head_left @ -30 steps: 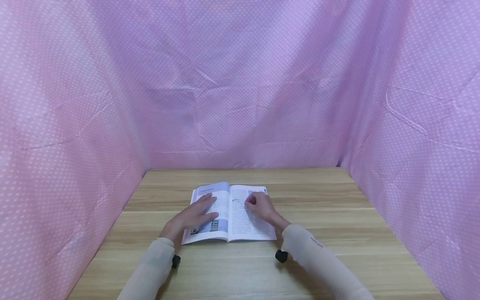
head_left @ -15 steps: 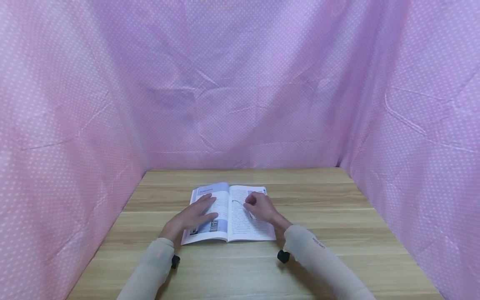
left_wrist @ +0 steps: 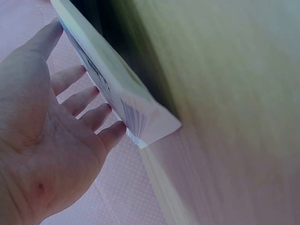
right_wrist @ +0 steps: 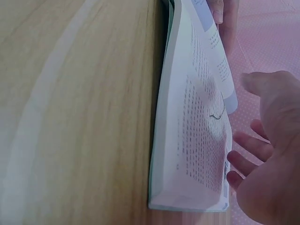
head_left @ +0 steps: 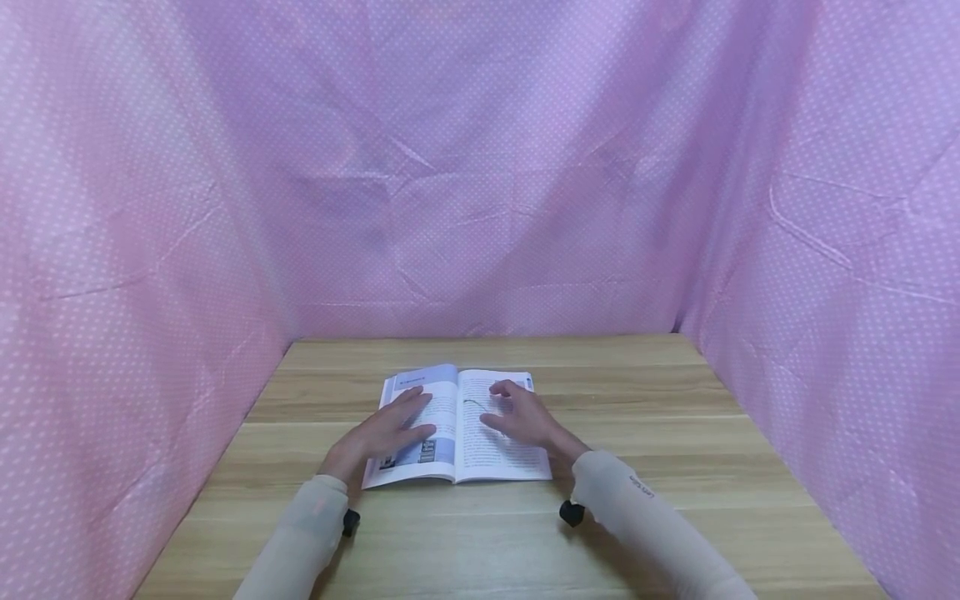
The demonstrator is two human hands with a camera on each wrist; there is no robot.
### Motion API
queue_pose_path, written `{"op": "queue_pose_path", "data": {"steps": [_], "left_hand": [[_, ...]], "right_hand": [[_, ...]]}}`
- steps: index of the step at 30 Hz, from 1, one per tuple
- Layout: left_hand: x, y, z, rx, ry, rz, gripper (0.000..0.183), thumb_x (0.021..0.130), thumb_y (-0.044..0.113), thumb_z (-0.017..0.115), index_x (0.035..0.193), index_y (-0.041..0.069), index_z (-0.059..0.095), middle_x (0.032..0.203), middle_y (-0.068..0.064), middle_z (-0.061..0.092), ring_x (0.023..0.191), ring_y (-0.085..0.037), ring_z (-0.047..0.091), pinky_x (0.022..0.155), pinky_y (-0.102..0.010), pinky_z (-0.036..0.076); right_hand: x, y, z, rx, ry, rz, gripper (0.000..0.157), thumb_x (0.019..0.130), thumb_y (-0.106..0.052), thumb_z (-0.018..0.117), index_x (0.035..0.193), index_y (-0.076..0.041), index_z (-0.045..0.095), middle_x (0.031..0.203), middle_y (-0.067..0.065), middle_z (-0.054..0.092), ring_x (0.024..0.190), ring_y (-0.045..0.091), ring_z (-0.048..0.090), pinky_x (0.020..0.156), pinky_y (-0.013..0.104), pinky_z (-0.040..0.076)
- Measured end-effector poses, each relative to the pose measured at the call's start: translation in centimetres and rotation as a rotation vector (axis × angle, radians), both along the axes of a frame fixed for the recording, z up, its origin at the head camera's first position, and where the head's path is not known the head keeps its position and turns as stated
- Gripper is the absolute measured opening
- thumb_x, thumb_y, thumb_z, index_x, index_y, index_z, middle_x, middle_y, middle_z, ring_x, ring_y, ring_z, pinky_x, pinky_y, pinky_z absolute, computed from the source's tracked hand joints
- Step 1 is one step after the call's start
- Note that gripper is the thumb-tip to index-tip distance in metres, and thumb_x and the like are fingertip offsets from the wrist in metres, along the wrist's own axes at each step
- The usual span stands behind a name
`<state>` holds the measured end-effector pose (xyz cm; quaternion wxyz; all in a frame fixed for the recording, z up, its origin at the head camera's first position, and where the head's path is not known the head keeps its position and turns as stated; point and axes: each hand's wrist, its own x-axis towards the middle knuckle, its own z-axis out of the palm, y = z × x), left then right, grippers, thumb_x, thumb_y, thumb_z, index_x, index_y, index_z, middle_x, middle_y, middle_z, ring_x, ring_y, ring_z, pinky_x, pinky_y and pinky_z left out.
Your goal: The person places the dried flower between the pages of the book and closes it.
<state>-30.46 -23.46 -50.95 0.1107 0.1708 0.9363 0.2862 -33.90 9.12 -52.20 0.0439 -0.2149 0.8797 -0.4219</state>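
An open book [head_left: 498,462] lies on the table, both pages showing print. Spread fingers of my left hand [head_left: 384,431] rest on its left page; in the left wrist view the fingertips [left_wrist: 112,132] meet the page. Over the right page hovers my right hand [head_left: 525,419], thumb and fingers parted, with nothing between them. A thin dark strand, string-like [right_wrist: 217,116], lies on the right page near the thumb; its exact kind is too small to tell. Part of the right page is hidden under the right hand in the head view.
The wooden table [head_left: 637,400] extends around the book. Pink dotted cloth [head_left: 480,208] hangs behind it and along both sides. A small black device [head_left: 572,512] is at the right wrist, another black device [head_left: 350,522] at the left.
My right hand has gone from a thumb-and-finger pinch to parted fingers, letting go of the thin strand, which stays on the page. The left hand has not moved.
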Motion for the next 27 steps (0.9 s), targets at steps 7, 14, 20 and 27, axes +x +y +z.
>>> {"op": "queue_pose_path", "data": {"steps": [7,14,20,27], "left_hand": [[0.0,0.0,0.0,0.001,-0.001,0.001,0.083,0.113,0.06,0.061,0.179,0.017,0.034,0.191,-0.016,0.018,0.178,-0.046,0.014,0.142,-0.074,0.019],[0.1,0.0,0.2,0.001,-0.013,0.009,0.083,0.113,0.059,0.061,0.18,0.018,0.033,0.192,-0.015,0.016,0.178,-0.045,0.014,0.142,-0.073,0.018],[0.3,0.0,0.3,0.003,-0.027,0.02,0.083,0.113,0.059,0.061,0.18,0.018,0.033,0.192,-0.015,0.016,0.178,-0.046,0.013,0.141,-0.075,0.018],[0.3,-0.4,0.2,0.004,-0.034,0.032,0.084,0.113,0.061,0.061,0.18,0.019,0.032,0.192,-0.014,0.015,0.179,-0.046,0.012,0.141,-0.075,0.017]], "right_hand": [[0.3,0.3,0.2,0.046,-0.03,0.042,0.094,0.101,-0.051,0.083,0.174,-0.01,0.04,0.178,0.015,0.049,0.166,0.042,0.047,0.136,0.065,0.04],[0.3,0.9,-0.2,0.092,-0.028,0.078,0.105,0.1,-0.06,0.081,0.179,-0.014,0.03,0.185,0.015,0.036,0.173,0.041,0.033,0.141,0.066,0.029],[0.4,1.5,-0.4,0.139,-0.044,0.089,0.11,0.099,-0.064,0.078,0.182,-0.017,0.022,0.189,0.012,0.028,0.177,0.039,0.025,0.143,0.065,0.024],[0.7,2.5,-0.3,0.167,-0.051,0.074,0.111,0.1,-0.065,0.077,0.182,-0.017,0.02,0.19,0.011,0.026,0.178,0.037,0.023,0.144,0.065,0.022]]}}
